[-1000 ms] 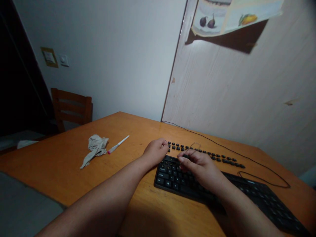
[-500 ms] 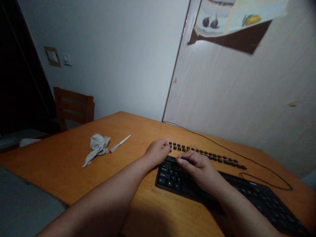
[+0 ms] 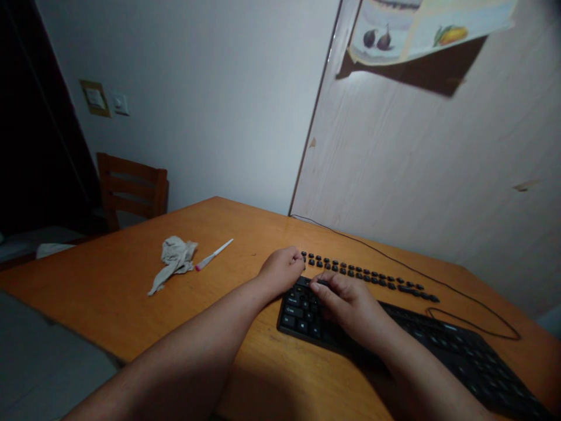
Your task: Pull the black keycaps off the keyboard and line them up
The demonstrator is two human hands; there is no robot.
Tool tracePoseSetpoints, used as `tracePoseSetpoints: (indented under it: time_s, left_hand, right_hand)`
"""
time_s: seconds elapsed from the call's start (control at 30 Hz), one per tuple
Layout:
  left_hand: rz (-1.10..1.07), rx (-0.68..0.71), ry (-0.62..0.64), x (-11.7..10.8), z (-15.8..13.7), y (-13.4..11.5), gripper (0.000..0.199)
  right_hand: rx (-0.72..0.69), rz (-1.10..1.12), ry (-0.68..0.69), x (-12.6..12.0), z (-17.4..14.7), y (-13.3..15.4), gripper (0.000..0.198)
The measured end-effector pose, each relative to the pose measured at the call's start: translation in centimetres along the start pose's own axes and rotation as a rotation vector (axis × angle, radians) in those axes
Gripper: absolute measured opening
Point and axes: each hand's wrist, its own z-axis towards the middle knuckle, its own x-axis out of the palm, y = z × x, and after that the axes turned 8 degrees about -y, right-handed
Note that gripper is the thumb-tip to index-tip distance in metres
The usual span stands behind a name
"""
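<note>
A black keyboard (image 3: 302,327) lies slanted across the table, some of its upper left key places showing without caps. Behind it, loose black keycaps (image 3: 366,273) are lined up in two rows. My left hand (image 3: 283,268) rests at the keyboard's back left corner, next to the nearest keycaps. Its fingers are curled closed, and whatever they hold is hidden. Over the keyboard's upper left part, my right hand (image 3: 346,301) pinches thumb against fingers. Something small and dark shows at its fingertips, too unclear to name.
A crumpled grey cloth (image 3: 175,257) and a white stick-like tool with a pink end (image 3: 214,255) lie to the left on the wooden table (image 3: 245,222). A black cable (image 3: 473,298) runs along the back and right. A wooden chair (image 3: 134,184) stands beyond the left edge.
My right hand has shifted slightly left over the keyboard, still pinching. My left hand stays closed at the corner. The view has moved a little.
</note>
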Motion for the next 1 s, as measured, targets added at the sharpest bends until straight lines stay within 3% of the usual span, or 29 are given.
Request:
tracePoseSetpoints:
  time_s: [0.13,0.3,0.5,0.8,1.0]
  left_hand:
    - [-0.012,0.001,0.008,-0.1,0.0,-0.1,0.018]
    - [-0.016,0.016,0.001,0.0,-0.1,0.1,0.018]
    - [0.011,0.062,-0.006,0.3,-0.1,0.4,0.019]
    - [0.03,0.074,0.119,0.1,-0.4,-0.1,0.015]
    - [0.021,0.041,0.144,-0.2,-0.5,-0.4,0.014]
  right_hand:
    - [-0.026,-0.017,-0.013,0.3,-0.1,0.0,0.026]
    - [0.06,0.074,-0.063,0.8,-0.1,-0.1,0.028]
    - [0.079,0.091,-0.259,1.5,0.5,-0.9,0.033]
    - [0.041,0.051,-0.428,1.7,0.7,-2.1,0.034]
    - [0.074,0.057,-0.472,2.0,0.6,-1.9,0.031]
